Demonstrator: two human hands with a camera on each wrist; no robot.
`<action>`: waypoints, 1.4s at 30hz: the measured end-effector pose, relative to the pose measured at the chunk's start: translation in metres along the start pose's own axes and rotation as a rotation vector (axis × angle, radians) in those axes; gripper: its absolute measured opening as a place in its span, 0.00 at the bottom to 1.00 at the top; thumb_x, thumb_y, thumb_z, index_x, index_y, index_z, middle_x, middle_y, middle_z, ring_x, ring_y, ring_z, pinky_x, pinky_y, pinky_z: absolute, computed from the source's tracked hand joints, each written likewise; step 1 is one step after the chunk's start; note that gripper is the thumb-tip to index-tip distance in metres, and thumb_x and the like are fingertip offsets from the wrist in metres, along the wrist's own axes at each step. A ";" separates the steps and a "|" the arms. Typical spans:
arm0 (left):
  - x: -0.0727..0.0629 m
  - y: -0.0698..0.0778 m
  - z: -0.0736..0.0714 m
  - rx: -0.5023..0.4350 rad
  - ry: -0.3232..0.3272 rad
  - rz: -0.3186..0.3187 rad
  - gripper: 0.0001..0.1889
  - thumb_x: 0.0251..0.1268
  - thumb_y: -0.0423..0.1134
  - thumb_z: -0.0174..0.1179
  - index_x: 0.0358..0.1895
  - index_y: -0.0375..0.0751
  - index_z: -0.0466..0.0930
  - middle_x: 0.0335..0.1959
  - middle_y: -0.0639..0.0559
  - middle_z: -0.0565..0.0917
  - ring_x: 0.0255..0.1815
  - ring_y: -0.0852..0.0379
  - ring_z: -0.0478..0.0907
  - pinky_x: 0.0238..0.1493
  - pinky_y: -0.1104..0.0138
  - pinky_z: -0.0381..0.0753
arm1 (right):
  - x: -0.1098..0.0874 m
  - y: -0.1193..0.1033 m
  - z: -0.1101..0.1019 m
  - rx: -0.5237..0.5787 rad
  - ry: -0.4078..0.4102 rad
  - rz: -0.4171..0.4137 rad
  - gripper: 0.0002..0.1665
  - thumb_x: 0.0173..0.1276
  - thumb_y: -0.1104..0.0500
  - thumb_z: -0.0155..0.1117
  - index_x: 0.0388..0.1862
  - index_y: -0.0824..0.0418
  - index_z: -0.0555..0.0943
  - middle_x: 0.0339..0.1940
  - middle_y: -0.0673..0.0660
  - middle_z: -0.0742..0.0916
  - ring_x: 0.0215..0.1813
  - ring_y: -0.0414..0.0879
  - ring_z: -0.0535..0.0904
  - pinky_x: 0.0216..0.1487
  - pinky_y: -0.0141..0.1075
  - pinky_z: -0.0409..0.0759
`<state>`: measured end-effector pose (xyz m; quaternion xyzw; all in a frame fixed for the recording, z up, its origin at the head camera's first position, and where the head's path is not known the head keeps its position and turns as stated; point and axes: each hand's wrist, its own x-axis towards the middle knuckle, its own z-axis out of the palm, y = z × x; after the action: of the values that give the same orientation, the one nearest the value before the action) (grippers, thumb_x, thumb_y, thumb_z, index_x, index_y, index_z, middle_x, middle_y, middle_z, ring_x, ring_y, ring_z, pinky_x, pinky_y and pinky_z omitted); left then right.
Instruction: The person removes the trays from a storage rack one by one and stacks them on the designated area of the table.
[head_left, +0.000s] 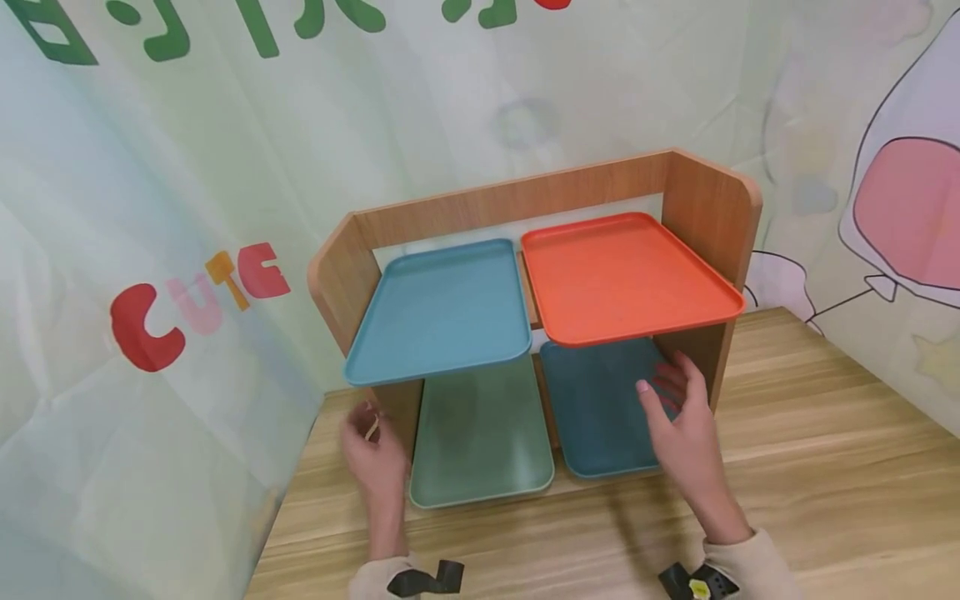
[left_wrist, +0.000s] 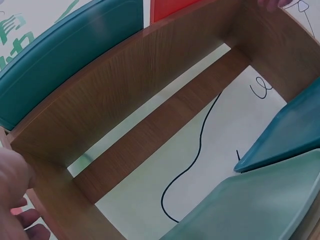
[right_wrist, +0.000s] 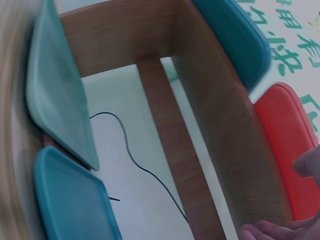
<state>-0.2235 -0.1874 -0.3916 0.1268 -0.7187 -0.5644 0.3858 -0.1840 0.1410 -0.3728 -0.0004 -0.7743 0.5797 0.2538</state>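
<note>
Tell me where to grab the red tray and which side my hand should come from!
Probably by the front rim of the red tray, coming from the front. That rim sticks out past the wooden board underneath, so you could pinch it from above and below. The other sides look tighter: the upper blue tray is on the left, a wooden side panel on the right.

The head camera looks forward and down from above the wooden rack's (head_left: 510, 202) front, far enough to frame it whole. Both wrist cameras face close into the rack's lower level, tilted opposite ways, sharing the green tray (head_left: 480, 450) and lower blue tray (head_left: 607, 417).
</note>
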 end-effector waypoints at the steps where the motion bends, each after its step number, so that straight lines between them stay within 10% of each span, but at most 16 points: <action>1: 0.001 0.000 0.000 0.006 0.001 0.005 0.16 0.69 0.30 0.48 0.57 0.26 0.67 0.52 0.33 0.73 0.56 0.43 0.71 0.59 0.52 0.72 | 0.001 -0.002 -0.003 0.022 0.000 0.017 0.41 0.73 0.53 0.53 0.76 0.63 0.47 0.66 0.63 0.71 0.66 0.56 0.69 0.63 0.48 0.68; 9: 0.011 0.003 -0.001 0.083 -0.063 0.011 0.19 0.72 0.34 0.48 0.63 0.31 0.65 0.58 0.35 0.71 0.61 0.40 0.69 0.64 0.51 0.69 | 0.013 -0.014 -0.021 0.210 0.052 0.129 0.41 0.74 0.51 0.51 0.77 0.52 0.42 0.68 0.57 0.67 0.66 0.45 0.65 0.54 0.18 0.66; 24: 0.031 0.002 0.001 0.171 -0.134 0.127 0.07 0.70 0.28 0.47 0.46 0.28 0.71 0.50 0.33 0.73 0.54 0.38 0.74 0.57 0.47 0.75 | 0.038 -0.029 -0.035 0.392 0.143 0.204 0.40 0.72 0.54 0.54 0.76 0.49 0.45 0.65 0.54 0.66 0.65 0.46 0.68 0.55 0.22 0.74; 42: 0.036 -0.002 -0.001 0.227 -0.096 0.200 0.11 0.71 0.29 0.46 0.50 0.31 0.75 0.42 0.35 0.79 0.45 0.41 0.80 0.47 0.50 0.80 | 0.052 -0.038 -0.037 0.636 0.167 0.184 0.35 0.73 0.59 0.53 0.73 0.56 0.49 0.58 0.55 0.70 0.49 0.43 0.79 0.48 0.25 0.78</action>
<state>-0.2474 -0.2111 -0.3788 0.0704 -0.8044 -0.4438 0.3886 -0.2042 0.1769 -0.3110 -0.0385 -0.5281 0.8106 0.2502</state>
